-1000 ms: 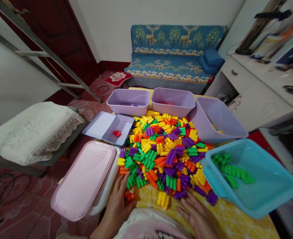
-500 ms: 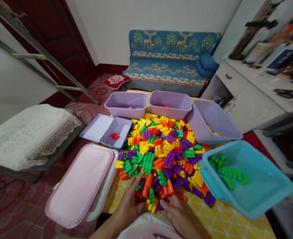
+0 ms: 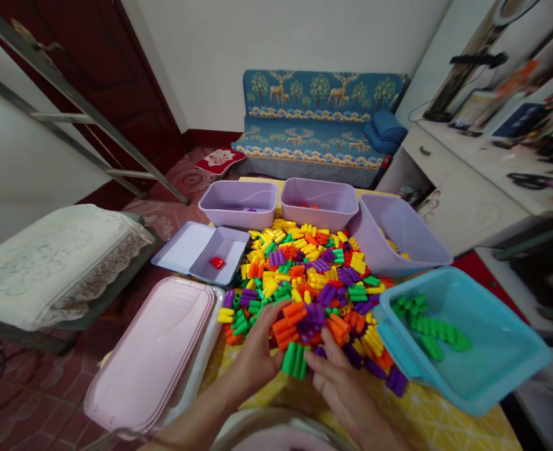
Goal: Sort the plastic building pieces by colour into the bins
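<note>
My left hand point(image 3: 258, 347) curls around the near left side of a clump of plastic tube blocks. My right hand point(image 3: 333, 371) closes in on the clump from the other side, its fingers bent against it. Between both hands are orange blocks point(image 3: 289, 326), purple blocks point(image 3: 312, 323) and a green block point(image 3: 294, 360) near my thumbs. Beyond them spreads a large heap of mixed blocks point(image 3: 314, 263) in yellow, orange, purple, green and red. My fingertips are partly hidden behind the blocks.
Around the heap stand a turquoise bin point(image 3: 501, 351) with green blocks, several lilac bins point(image 3: 238, 216), and a shallow blue-grey tray point(image 3: 196, 279) holding red pieces. A pink lid point(image 3: 151, 357) lies left on the yellow tablecloth point(image 3: 426, 413). A covered stool point(image 3: 64, 257) stands further left.
Both hands have moved forward and in towards each other from the heap's near edge, gathering orange, purple and green blocks between them. The view has shifted slightly.
</note>
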Demonstrator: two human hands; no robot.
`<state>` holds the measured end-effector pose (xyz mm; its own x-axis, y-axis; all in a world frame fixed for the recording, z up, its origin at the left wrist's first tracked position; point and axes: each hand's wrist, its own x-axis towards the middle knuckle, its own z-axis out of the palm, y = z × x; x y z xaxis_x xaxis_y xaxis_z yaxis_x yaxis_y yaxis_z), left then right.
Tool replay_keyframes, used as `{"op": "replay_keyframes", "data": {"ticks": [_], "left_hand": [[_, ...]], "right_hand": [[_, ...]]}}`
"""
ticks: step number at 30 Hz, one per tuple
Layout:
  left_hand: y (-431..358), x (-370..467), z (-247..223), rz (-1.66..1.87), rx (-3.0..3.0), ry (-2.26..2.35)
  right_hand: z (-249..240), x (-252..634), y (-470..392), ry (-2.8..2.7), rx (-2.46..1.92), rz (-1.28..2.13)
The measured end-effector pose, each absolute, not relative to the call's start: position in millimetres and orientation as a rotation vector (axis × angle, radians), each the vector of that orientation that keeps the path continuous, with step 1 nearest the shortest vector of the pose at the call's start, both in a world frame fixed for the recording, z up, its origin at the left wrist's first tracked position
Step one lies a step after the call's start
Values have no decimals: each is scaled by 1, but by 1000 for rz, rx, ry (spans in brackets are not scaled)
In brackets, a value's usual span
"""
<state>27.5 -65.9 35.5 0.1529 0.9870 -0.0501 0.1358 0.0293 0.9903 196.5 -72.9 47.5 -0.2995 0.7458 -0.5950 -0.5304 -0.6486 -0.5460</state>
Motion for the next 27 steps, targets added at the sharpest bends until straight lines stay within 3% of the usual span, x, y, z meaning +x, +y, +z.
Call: {"op": "replay_keyframes", "data": {"ticks": [7,13,19,23,27], "left_hand": [[22,31,63,1178,1513,1300],[1,-2,69,987,1881,1527],[-78,-54,18,674,2122,1981],[-116,-62,-16,571,2155,1997],[-119,-47,-24,562,2153,2003]], "right_hand": [[87,195,12,-471,-922,1822],[91,216,16,-674,-1031,1613],[42,261,-63,-1206,-1528,1285],[-5,287,-118,-1601,-1823,888],[-38,292,-137,-1896,-1913,700]]}}
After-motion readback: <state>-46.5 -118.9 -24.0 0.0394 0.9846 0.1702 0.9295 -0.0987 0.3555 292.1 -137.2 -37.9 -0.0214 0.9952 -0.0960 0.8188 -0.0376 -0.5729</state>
